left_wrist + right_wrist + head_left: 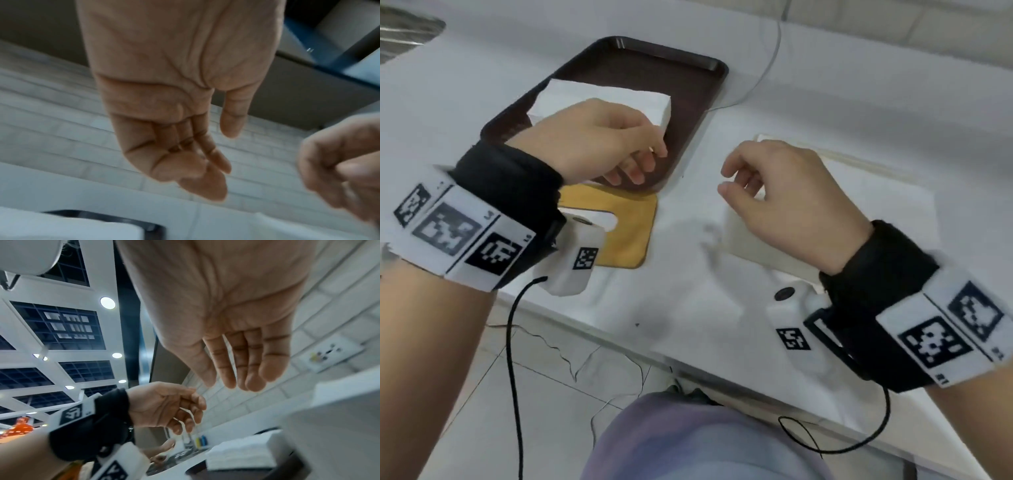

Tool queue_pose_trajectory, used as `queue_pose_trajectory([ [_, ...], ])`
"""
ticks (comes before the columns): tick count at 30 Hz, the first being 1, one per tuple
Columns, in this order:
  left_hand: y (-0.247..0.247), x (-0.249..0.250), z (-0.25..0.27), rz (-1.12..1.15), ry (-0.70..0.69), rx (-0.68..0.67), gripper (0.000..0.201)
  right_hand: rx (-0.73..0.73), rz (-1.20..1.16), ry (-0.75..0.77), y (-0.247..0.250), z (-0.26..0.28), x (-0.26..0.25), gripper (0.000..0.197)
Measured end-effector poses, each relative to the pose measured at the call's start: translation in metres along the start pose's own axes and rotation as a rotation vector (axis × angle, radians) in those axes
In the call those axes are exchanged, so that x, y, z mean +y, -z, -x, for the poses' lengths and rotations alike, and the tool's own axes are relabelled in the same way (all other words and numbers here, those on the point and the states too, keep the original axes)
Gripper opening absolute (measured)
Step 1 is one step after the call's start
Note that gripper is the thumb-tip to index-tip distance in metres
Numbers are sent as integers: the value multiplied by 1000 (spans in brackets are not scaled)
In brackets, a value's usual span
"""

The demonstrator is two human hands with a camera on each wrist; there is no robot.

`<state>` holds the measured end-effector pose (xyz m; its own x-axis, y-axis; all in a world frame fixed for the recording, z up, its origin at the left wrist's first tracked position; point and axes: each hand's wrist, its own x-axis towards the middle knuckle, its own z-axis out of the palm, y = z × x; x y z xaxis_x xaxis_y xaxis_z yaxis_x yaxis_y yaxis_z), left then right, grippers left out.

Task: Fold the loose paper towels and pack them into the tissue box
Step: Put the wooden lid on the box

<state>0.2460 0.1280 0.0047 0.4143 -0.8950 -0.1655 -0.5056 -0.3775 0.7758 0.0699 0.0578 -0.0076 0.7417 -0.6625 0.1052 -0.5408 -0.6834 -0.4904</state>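
A stack of white paper towels [602, 99] lies on the dark brown tray [688, 89]. My left hand [649, 162] hovers over the tray's near edge, just in front of the stack, with its fingers loosely curled and nothing in them; the left wrist view shows its palm [220, 155] bare. Over the near left corner of the white tissue box [893, 198], my right hand [727, 178] hangs relaxed and holds nothing. Its fingers [255, 369] are nearly straight in the right wrist view, where the stack [242, 454] and the box [339, 418] also show.
A yellow lid [626, 226] with a slot lies flat on the white counter, between the tray and my left wrist. Thin cables hang from both wrists over the counter's front edge. A sink corner [404, 37] is at the far left.
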Motion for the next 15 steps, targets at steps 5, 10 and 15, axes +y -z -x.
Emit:
queue_pose_trajectory([
  [5,32,-69,-11,-166,261,338,24,-235,-196,-82,-49,-36,-33,29],
  [10,31,-118,-17,-412,590,321,66,-515,-279,-300,-85,-59,-45,41],
  [15,20,-132,-23,-449,708,161,78,-471,-382,-405,-93,-65,-49,47],
])
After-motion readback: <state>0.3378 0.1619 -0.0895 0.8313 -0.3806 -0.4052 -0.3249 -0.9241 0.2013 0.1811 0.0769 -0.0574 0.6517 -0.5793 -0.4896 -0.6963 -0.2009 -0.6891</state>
